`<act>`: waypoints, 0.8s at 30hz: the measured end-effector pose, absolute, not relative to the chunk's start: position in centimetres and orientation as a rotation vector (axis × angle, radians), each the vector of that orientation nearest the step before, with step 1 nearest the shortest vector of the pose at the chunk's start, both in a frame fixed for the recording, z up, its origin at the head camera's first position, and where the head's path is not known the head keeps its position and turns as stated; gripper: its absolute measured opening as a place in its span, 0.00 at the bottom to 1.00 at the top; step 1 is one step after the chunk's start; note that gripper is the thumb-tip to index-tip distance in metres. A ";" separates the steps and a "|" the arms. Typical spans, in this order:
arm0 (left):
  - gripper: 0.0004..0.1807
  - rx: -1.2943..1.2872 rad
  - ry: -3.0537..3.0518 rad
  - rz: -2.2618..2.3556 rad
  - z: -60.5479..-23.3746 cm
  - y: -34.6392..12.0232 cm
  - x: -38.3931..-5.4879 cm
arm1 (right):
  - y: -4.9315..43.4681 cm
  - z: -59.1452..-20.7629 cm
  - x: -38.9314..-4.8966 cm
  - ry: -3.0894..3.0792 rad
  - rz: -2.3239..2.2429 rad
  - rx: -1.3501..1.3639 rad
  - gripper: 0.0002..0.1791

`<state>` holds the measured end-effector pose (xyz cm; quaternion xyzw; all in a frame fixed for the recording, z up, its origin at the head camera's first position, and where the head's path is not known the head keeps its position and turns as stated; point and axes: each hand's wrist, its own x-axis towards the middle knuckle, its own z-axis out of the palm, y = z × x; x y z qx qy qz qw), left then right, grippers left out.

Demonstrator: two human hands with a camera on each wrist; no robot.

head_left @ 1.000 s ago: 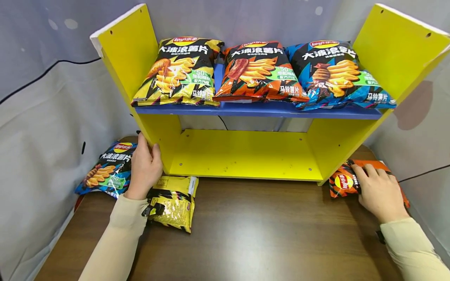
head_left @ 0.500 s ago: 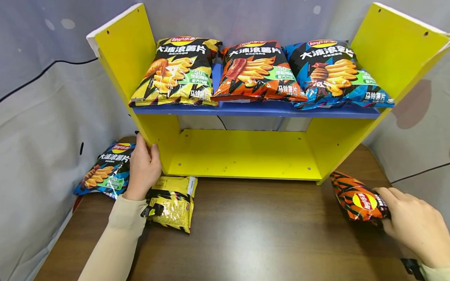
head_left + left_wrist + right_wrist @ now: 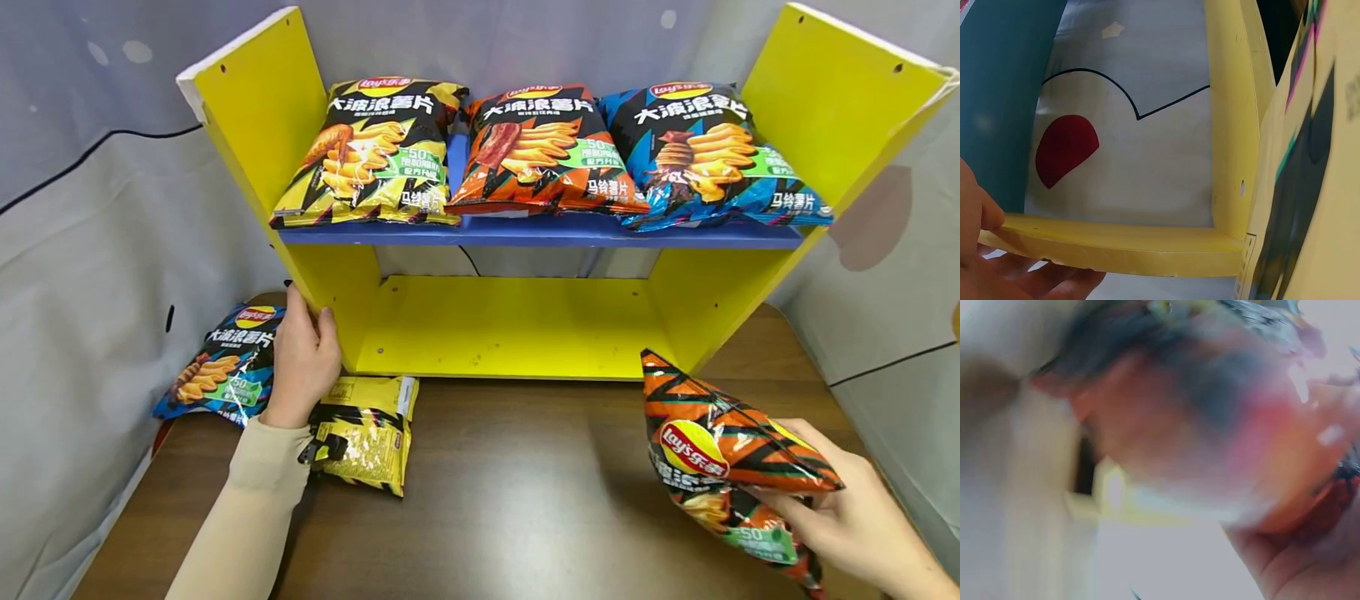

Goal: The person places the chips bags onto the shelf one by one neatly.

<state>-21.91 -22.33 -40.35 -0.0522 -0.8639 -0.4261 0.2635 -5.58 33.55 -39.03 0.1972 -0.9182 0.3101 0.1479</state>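
In the head view my right hand [image 3: 847, 500] grips an orange-and-black bag of chips [image 3: 738, 433], raised in front of the shelf's right end and tilted. The right wrist view shows that chip bag [image 3: 1166, 419] blurred and close up. My left hand [image 3: 303, 358] holds the left side panel of a yellow shelf unit [image 3: 495, 325]. In the left wrist view, the thumb and fingers of the left hand [image 3: 997, 262] lie on either side of the panel's edge [image 3: 1116, 247]. Below the left wrist lies a yellow chip bag [image 3: 367, 433], back side up.
On the blue upper board [image 3: 540, 233] lean a yellow chip bag [image 3: 375, 154], an orange one [image 3: 547, 154] and a blue one [image 3: 712, 158]. Another blue chip bag [image 3: 225, 367] lies on the wooden table [image 3: 510, 483], left of the shelf. A curtain [image 3: 112, 250] hangs behind.
My right hand has picked the orange chip bag up from beside the shelf's right end, bringing it toward me and then leftward. The left hand stays on the panel.
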 end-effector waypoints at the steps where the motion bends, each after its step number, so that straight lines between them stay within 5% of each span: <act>1: 0.22 -0.142 -2.334 -1.153 -40.4 -22.3 -22.0 | 32.7 -39.6 -5.7 -2.633 1.046 0.572 0.36; 9: 0.22 -0.143 -2.329 -1.147 -40.6 -22.4 -22.1 | 28.1 -44.6 -7.8 -2.625 2.220 0.411 0.16; 14: 0.22 -0.151 -2.324 -1.144 -40.7 -22.3 -22.1 | 27.2 -46.6 -9.8 -2.735 2.551 0.373 0.22; 24: 0.21 -0.152 -2.333 -1.127 -40.5 -22.4 -22.1 | 26.3 -47.0 -11.9 -3.150 1.636 0.147 0.42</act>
